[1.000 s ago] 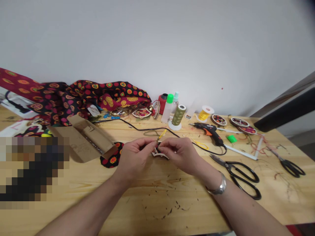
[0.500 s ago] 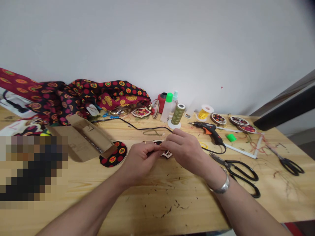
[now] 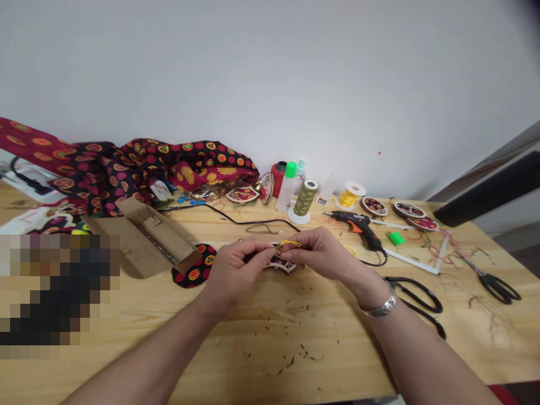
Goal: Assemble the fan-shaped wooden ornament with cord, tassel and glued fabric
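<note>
My left hand and my right hand meet over the middle of the wooden table. Between them they pinch a small patterned ornament with a white cut-out edge. A short yellow cord loops out of the fingertips of my right hand at the ornament's top. Both hands have their fingers closed. A silver bracelet sits on my right wrist.
An open cardboard box and a round fabric patch lie left of my hands. Patterned fabric is piled at the back. Bottles, a green thread spool, yellow cord spool, glue gun and scissors lie to the right.
My right hand went over the ornament, then drew back to its right side. The yellow cord now shows at my right fingertips. My left hand stays pinched on the ornament.
</note>
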`<control>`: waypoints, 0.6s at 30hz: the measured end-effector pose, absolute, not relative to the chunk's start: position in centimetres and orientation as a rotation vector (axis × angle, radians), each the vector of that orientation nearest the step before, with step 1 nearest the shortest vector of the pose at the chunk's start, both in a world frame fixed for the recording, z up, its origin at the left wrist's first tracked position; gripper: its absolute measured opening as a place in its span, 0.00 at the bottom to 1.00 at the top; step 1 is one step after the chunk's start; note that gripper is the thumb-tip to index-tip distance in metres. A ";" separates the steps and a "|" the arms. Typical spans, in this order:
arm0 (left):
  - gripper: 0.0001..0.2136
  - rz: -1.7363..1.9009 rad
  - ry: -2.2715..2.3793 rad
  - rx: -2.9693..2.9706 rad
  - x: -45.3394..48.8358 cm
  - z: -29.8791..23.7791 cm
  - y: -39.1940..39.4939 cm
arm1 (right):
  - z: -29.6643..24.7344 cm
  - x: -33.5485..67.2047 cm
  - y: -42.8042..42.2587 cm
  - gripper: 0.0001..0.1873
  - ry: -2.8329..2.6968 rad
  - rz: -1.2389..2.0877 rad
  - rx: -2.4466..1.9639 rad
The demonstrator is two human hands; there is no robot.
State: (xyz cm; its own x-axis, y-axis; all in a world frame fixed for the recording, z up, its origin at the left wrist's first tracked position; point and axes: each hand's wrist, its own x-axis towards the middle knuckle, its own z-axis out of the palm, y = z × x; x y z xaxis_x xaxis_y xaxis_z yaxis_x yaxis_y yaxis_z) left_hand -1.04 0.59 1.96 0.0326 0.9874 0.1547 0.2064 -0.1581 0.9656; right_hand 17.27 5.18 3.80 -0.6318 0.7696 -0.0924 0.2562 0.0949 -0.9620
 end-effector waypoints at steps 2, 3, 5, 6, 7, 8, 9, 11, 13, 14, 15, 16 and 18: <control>0.05 1.213 1.282 1.466 -1.0 2.1 0.6 | 3.7 17.2 5.0 0.12 -1.932 1.574 -1.013; 0.05 1.213 1.284 1.456 -1.0 2.1 0.6 | 3.7 17.1 5.0 0.12 -1.933 1.576 -1.017; 0.06 1.215 1.290 1.441 -1.1 2.2 0.6 | 3.6 17.1 4.8 0.13 -1.942 1.573 -1.006; 0.06 1.215 1.295 1.437 -1.1 2.2 0.7 | 3.6 17.1 4.8 0.13 -1.947 1.564 -0.998; 0.07 1.218 1.302 1.434 -1.1 2.3 0.7 | 3.6 17.1 4.7 0.13 -1.953 1.551 -0.994; 0.07 1.221 1.310 1.435 -1.1 2.3 0.7 | 3.5 17.1 4.7 0.14 -1.961 1.535 -0.993; 0.07 1.221 1.319 1.437 -1.1 2.2 0.7 | 3.6 17.1 4.6 0.14 -1.970 1.517 -0.993; 0.06 1.223 1.334 1.443 -1.1 2.2 0.7 | 3.7 17.0 4.6 0.13 -1.995 1.474 -0.986; 0.06 1.229 1.350 1.440 -1.1 2.2 0.6 | 3.9 17.0 4.5 0.13 -2.021 1.445 -0.962; 0.06 1.233 1.362 1.438 -1.0 2.2 0.6 | 4.0 17.0 4.5 0.13 -2.030 1.437 -0.951; 0.06 1.235 1.374 1.434 -1.0 2.2 0.6 | 4.0 17.0 4.5 0.13 -2.038 1.432 -0.942; 0.06 1.233 1.384 1.431 -1.0 2.2 0.5 | 4.1 17.0 4.5 0.13 -2.042 1.428 -0.937; 0.06 1.223 1.398 1.425 -0.9 2.3 0.5 | 4.2 17.0 4.5 0.13 -2.050 1.417 -0.935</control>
